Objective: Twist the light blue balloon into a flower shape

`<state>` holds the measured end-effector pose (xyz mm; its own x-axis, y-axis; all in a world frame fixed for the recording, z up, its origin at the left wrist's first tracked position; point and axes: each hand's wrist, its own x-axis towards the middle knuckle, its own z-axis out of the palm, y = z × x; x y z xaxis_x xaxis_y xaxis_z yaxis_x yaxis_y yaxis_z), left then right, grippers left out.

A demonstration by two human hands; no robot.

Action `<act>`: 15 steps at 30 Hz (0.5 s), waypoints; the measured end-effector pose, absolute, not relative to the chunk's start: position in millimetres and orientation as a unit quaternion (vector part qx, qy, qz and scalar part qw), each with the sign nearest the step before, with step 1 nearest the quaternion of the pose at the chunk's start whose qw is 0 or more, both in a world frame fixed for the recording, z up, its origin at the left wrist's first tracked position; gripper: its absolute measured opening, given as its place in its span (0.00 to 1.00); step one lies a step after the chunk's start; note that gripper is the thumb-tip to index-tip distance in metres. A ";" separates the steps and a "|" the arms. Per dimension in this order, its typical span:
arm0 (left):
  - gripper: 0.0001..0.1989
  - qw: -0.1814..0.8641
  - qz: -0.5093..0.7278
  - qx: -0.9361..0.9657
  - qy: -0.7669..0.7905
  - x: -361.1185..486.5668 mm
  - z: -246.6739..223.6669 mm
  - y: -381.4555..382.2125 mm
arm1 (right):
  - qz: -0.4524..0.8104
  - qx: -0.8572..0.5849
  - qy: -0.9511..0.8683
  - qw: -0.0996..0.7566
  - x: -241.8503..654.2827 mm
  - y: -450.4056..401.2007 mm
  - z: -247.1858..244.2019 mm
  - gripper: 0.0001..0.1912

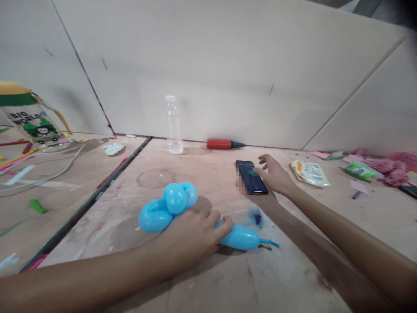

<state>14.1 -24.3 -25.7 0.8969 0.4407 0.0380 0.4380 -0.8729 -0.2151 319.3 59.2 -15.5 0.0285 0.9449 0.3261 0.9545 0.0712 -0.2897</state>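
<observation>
A long blue balloon [241,237], twisted into several bubbles and a loop at its left end, lies across the table in front of me. My left hand [195,232] is wrapped round its middle from above. The balloon's thin knotted tail points right. Further back on the right, my right hand [272,174] is over the right edge of a dark smartphone [256,180], fingers apart and bent, with the thumb side at the screen. Whether it touches the glass I cannot tell. Nothing is held in that hand.
A clear plastic bottle [175,130] stands by the white partition, with a red balloon pump [220,144] lying right of it. At left are a printed drawstring bag [34,117] and white cables [58,174]. Plastic packets [311,173] and pink scraps [395,167] lie at right.
</observation>
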 end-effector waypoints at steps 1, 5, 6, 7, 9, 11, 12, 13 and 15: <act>0.24 0.111 0.005 -0.967 -0.228 14.2 -25.9 -24.4 | -0.012 -0.686 -0.697 0.207 313.4 53.6 -14.2 0.34; 0.23 0.119 -0.006 -0.967 -0.228 13.8 -28.3 -24.6 | -0.041 -0.702 -0.705 0.094 288.1 39.0 -9.5 0.48; 0.23 0.120 -0.007 -0.966 -0.228 13.6 -28.8 -24.5 | -0.043 -0.713 -0.696 0.069 285.3 40.2 -8.8 0.49; 0.23 0.122 -0.008 -0.966 -0.229 13.4 -29.2 -24.4 | -0.042 -0.723 -0.687 0.056 285.0 43.5 -8.3 0.50; 0.24 0.120 -0.008 -0.966 -0.230 13.3 -29.3 -24.2 | -0.033 -0.735 -0.675 0.053 291.2 54.6 -8.4 0.50; 0.24 0.116 -0.005 -0.967 -0.228 13.3 -28.9 -23.9 | -0.029 -0.740 -0.669 0.064 303.5 67.2 -9.1 0.50; 0.24 0.114 -0.003 -0.967 -0.228 13.4 -28.6 -23.8 | -0.028 -0.741 -0.668 0.071 310.4 72.4 -9.4 0.49; 0.24 0.113 0.000 -0.967 -0.228 13.5 -28.3 -23.8 | -0.026 -0.741 -0.666 0.078 316.9 76.4 -9.5 0.49; 0.24 0.114 0.002 -0.967 -0.228 13.6 -27.9 -23.7 | -0.022 -0.741 -0.665 0.092 327.0 79.9 -8.4 0.47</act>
